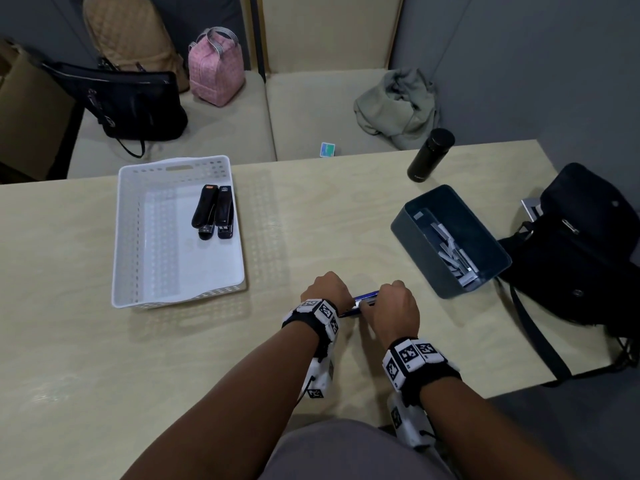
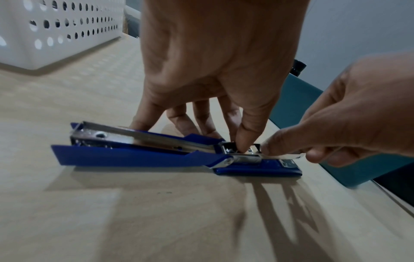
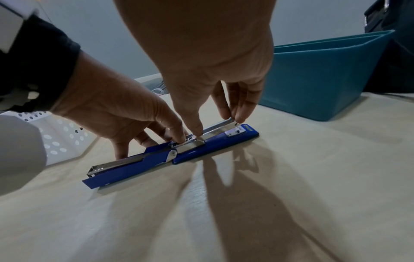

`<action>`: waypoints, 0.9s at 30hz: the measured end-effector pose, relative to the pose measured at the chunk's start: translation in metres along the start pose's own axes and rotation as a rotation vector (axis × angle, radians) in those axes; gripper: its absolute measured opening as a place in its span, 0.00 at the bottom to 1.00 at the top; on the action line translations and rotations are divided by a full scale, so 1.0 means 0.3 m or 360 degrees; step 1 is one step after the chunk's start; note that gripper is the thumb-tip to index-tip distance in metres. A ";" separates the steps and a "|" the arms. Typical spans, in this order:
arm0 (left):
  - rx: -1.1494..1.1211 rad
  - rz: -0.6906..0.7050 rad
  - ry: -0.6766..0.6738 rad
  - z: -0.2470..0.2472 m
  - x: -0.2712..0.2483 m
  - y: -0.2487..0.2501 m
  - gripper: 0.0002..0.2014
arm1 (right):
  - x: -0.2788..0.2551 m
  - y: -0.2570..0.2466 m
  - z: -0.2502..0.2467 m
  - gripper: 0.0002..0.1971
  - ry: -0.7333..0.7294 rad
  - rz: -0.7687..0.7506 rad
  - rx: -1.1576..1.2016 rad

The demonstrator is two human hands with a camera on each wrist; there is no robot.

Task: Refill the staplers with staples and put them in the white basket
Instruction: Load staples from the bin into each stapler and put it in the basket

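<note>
A blue stapler [image 1: 363, 302] lies swung fully open and flat on the table, between my hands. My left hand [image 2: 201, 115] holds it at the hinge, thumb down on the metal and fingers [image 3: 121, 152] behind the cover. My right hand [image 3: 201, 106] pinches the metal magazine [image 3: 220, 126] above the blue base [image 3: 215, 146], thumb near the hinge and fingertips at its far end. Whether a staple strip sits under those fingers is hidden. Two black staplers [image 1: 213, 211] lie side by side in the white basket [image 1: 119, 237] at the left.
A teal box [image 1: 401, 230] with several staple strips [image 1: 453, 252] stands right of my hands. A black bottle [image 1: 431, 155] and a black bag [image 1: 581, 251] sit at the table's right edge. Bags and a grey garment lie on the bench beyond.
</note>
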State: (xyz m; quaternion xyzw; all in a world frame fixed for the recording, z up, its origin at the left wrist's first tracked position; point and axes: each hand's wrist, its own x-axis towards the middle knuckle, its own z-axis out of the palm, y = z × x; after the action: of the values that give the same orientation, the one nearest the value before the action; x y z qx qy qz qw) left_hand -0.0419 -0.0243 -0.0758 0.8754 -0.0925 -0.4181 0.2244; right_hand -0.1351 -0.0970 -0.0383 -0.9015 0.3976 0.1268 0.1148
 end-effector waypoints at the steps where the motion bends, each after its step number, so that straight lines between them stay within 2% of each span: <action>1: 0.0000 0.0008 -0.0004 -0.001 -0.001 0.000 0.10 | 0.000 -0.003 -0.001 0.17 -0.0002 -0.0006 -0.0004; 4: 0.0002 0.0007 -0.0011 -0.002 -0.004 -0.001 0.10 | 0.003 -0.010 -0.014 0.16 -0.0023 0.0041 0.0054; 8: 0.0003 0.0003 -0.0010 -0.005 -0.007 -0.001 0.09 | 0.020 -0.024 -0.018 0.09 -0.0036 0.0111 0.0184; 10: 0.0008 0.0003 -0.0003 -0.006 -0.009 0.002 0.06 | 0.029 -0.026 -0.020 0.10 -0.0059 0.0123 0.0224; 14: 0.0003 -0.0003 -0.0001 -0.005 -0.008 0.002 0.10 | 0.037 -0.011 -0.013 0.16 -0.0031 0.0175 0.0425; 19: 0.0019 0.0008 0.0008 -0.007 -0.006 0.004 0.06 | 0.016 0.039 0.010 0.11 0.0150 0.0048 0.0636; 27: 0.0047 -0.0039 -0.0016 -0.018 -0.017 0.014 0.07 | 0.004 0.068 0.055 0.15 0.0158 -0.0066 0.0543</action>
State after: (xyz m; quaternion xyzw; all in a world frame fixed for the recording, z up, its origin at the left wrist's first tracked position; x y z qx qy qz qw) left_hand -0.0410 -0.0245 -0.0674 0.8776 -0.0892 -0.4237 0.2058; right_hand -0.1517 -0.1061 -0.0563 -0.8820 0.4000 0.0104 0.2489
